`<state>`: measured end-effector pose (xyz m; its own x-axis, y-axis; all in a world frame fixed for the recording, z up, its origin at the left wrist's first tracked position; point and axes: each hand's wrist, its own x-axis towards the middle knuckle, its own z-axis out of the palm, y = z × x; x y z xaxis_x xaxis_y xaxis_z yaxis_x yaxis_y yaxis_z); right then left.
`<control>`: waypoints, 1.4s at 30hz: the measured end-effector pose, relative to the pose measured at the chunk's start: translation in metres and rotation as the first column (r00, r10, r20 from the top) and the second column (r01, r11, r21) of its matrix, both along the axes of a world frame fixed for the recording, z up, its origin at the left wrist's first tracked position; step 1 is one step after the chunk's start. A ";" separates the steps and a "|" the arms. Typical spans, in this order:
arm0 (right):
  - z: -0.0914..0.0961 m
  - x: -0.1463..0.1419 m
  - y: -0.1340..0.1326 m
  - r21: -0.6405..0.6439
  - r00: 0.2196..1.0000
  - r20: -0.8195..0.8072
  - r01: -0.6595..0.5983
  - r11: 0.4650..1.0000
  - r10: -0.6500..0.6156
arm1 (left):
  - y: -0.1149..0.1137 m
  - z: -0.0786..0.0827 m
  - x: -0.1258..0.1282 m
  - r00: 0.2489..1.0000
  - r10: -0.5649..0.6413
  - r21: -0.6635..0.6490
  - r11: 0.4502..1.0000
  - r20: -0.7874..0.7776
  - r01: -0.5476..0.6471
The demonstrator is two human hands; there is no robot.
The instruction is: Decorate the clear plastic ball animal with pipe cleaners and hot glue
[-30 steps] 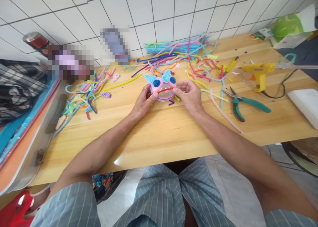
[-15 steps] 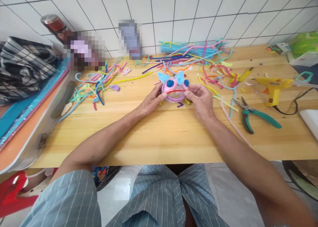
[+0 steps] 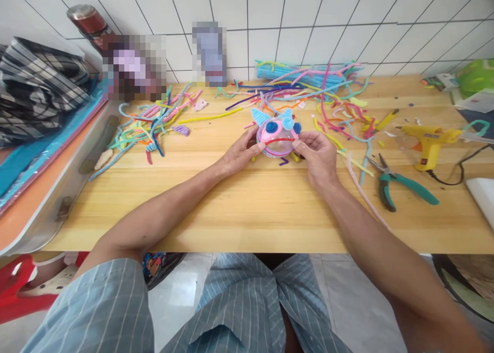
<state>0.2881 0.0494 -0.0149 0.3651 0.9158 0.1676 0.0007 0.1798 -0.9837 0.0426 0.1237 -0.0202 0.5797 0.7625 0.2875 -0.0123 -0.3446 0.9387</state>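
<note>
Round, seemingly clear craft figure (image 3: 279, 147) with pale-blue ears (image 3: 260, 117), dark-blue eyes (image 3: 271, 127) and a red strip (image 3: 280, 140), between the hands (image 3: 244, 151).

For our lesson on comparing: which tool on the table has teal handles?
The pliers, right of the right hand; the yellow glue gun and yellow cutter have none.

Smooth wood runs right across the tabletop (image 3: 231, 214), grain showing under a light sheen! On to the small figure (image 3: 283, 135), part clear, glossy and plastic-looking, topped by ribbed, fuzzy blue ears (image 3: 260, 118). Matt, fuzzy stems (image 3: 151, 128) heap up at far left. Over right, it's hard yellow plastic on the glue gun (image 3: 429, 142), metal and matt green grips on the pliers (image 3: 392, 176); far side, smooth tiles (image 3: 266, 5).
</note>
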 end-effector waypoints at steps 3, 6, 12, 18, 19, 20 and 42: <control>0.000 0.000 0.000 0.006 1.000 0.008 -0.003 1.000 0.003 | 0.000 0.000 0.000 1.000 0.004 0.004 1.000 -0.004 -0.004; 0.001 0.000 0.000 0.010 1.000 0.009 -0.005 1.000 0.005 | -0.002 0.000 0.000 1.000 0.013 0.000 1.000 -0.004 -0.013; 0.001 0.001 0.000 0.003 1.000 0.029 -0.006 1.000 0.006 | -0.002 0.000 0.001 1.000 0.025 0.020 1.000 -0.010 -0.025; 0.000 0.004 -0.003 0.043 0.991 0.136 -0.015 0.999 0.009 | 0.002 -0.009 -0.001 0.999 0.027 -0.031 0.999 0.027 -0.026; 0.000 0.005 -0.003 0.057 0.987 0.159 -0.014 0.998 0.005 | 0.003 -0.011 -0.002 0.999 0.022 -0.036 0.999 0.037 -0.021; 0.000 0.005 -0.004 0.072 0.984 0.181 -0.012 0.997 -0.002 | 0.004 -0.013 -0.002 0.999 0.018 -0.037 0.999 0.045 -0.017; 0.062 -0.012 -0.110 0.558 0.454 0.778 -0.181 0.810 -0.434 | -0.128 0.082 0.037 0.945 0.028 -0.297 0.952 0.326 0.074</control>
<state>0.2757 -0.0603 0.0468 -0.1466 0.5173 0.8432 0.8261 0.5328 -0.1833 0.0800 -0.0042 0.0614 0.5127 0.8297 0.2205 -0.3361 -0.0424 0.9409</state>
